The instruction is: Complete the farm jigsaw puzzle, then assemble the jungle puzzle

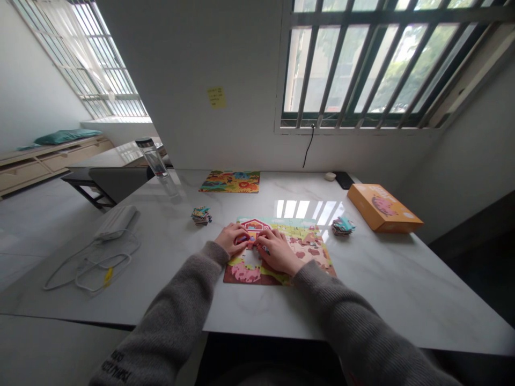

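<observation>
On the near part of the worktop (261, 316) lies the farm puzzle (311, 254), likely light, stiff and best pinched by piece edges, the left hand (232, 239) and right hand (280, 252) curled over it (whether either grip is closed, I cannot tell), the animal picture (231, 182) beyond.

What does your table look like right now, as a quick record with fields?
left hand: fingertips at the upper left of the farm puzzle; hand; grip unclear
right hand: over the same puzzle, close beside the left
piece stacks: left stack, right stack, one either side of the puzzle
far side: animal picture board, bottle, black flat object
right side: orange box
left side: white device with cable
</observation>
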Tool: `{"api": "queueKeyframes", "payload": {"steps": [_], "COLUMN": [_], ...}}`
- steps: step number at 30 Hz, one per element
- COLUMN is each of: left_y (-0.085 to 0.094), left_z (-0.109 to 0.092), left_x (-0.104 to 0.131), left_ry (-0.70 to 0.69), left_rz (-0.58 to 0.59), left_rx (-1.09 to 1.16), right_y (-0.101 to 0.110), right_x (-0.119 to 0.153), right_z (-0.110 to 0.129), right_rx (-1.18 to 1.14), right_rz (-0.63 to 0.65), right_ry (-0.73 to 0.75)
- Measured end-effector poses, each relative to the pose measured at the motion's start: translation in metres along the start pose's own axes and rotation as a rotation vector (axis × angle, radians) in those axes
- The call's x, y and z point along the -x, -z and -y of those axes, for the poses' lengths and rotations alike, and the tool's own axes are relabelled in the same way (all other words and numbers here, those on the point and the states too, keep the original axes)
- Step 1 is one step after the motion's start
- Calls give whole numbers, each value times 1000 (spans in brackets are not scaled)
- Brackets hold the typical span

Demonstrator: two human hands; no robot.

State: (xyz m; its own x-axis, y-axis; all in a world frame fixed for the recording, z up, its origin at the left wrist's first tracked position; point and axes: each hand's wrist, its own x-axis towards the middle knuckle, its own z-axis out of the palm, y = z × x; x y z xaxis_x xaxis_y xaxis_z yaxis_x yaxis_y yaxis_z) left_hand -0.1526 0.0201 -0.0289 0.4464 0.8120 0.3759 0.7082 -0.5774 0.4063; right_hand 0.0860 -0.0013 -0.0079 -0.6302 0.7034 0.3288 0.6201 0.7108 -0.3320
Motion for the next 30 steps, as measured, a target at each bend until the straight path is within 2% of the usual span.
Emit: {"api": "queueKeyframes", "payload": {"steps": [5,12,15,18,23,27,30], "left_y": [-3,-4,-2,-1,-3,-6,-6], "left_z": [-10,-19,-22,-24,-22,-18,-15], "left_x": [0,1,1,2,2,1,1], "left_ry": [-12,-36,-41,-50,-35,-42,-48], "left_rz": [12,28,18,15,0,-8,-4], "left_rx": [-59,-27,-12,-7,1,-3,-16], "right_y": [5,10,20,37,67,76,72], "right_x": [2,7,9,16,43,69,76], "right_z": [1,4,0,-18,-71,-105,-115], "right_rx": [22,27,-9,-9,3,30,98], "right_rz": [17,39,-2,-94,-229,-175,-126], "right_ry": [36,96,106,46,-146,-192,-206]}}
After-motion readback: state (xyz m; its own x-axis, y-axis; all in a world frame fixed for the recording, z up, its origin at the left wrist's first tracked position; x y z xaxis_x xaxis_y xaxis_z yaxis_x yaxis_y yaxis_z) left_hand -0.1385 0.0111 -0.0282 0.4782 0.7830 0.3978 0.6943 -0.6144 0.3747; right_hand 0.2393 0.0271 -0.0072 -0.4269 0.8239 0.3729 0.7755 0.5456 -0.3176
